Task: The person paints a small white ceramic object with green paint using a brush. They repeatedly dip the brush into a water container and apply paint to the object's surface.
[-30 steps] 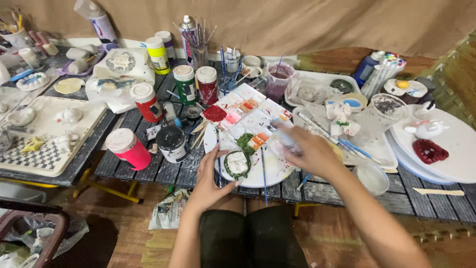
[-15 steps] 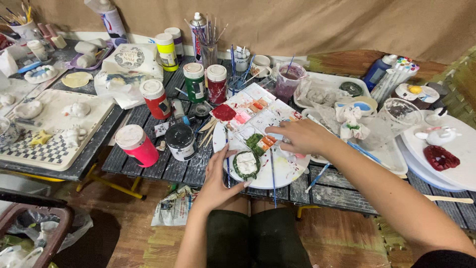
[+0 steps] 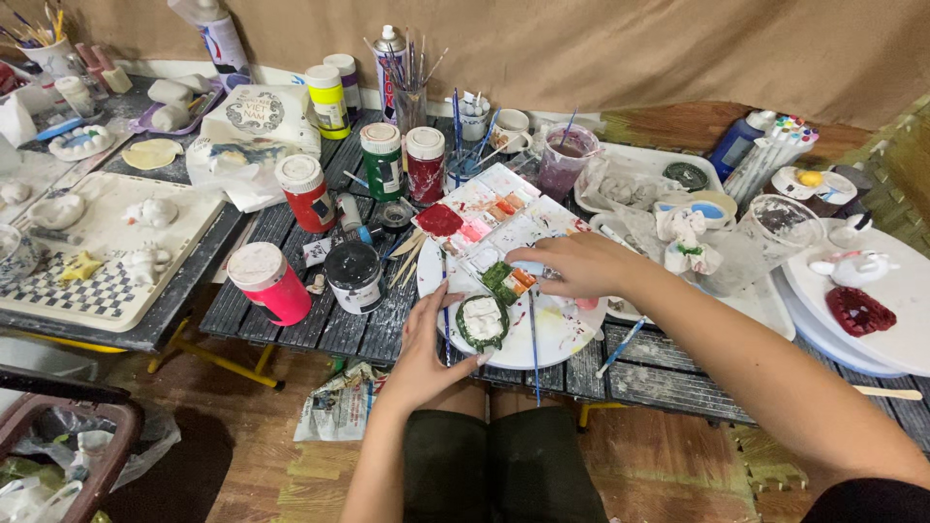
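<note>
- Pink-bodied paint jar (image 3: 270, 282) at the near-left of the slatted table (image 3: 291, 324); black jar (image 3: 355, 276) just beside it, red jar (image 3: 304, 192) behind. Counted with the green-labelled jar (image 3: 382, 161) and dark red jar (image 3: 425, 164): five wide-lidded jars in this cluster, plus a yellow bottle (image 3: 327, 100) further back.
- Left hand (image 3: 426, 344) laid at the left rim of the white round plate (image 3: 567, 329), fingers spread and flat, steadying rather than pinching anything.
- One small plaster piece (image 3: 482, 321), white in the middle with a green painted border, lying on that plate just right of the left fingertips.
- One rectangular palette (image 3: 484, 218) with red, pink, orange and green wells, overlapping the plate's far edge.
- Right hand (image 3: 572, 263) reaching across to the palette's near edge, fingers curled downward; cannot tell whether pressed on a brush or simply closed, since the tips are hidden.
- Two loose brushes visible on the plate: one (image 3: 534, 339) running towards the knees, one blue-handled (image 3: 620, 347) off the right rim.
- Judged step: painting in hand, colour being fetched from the palette. Next move calls for a loaded tip carried back to the piece without smearing the green border.
- One red-painted figure (image 3: 858, 311) on a white board (image 3: 901, 291) far right.
</note>
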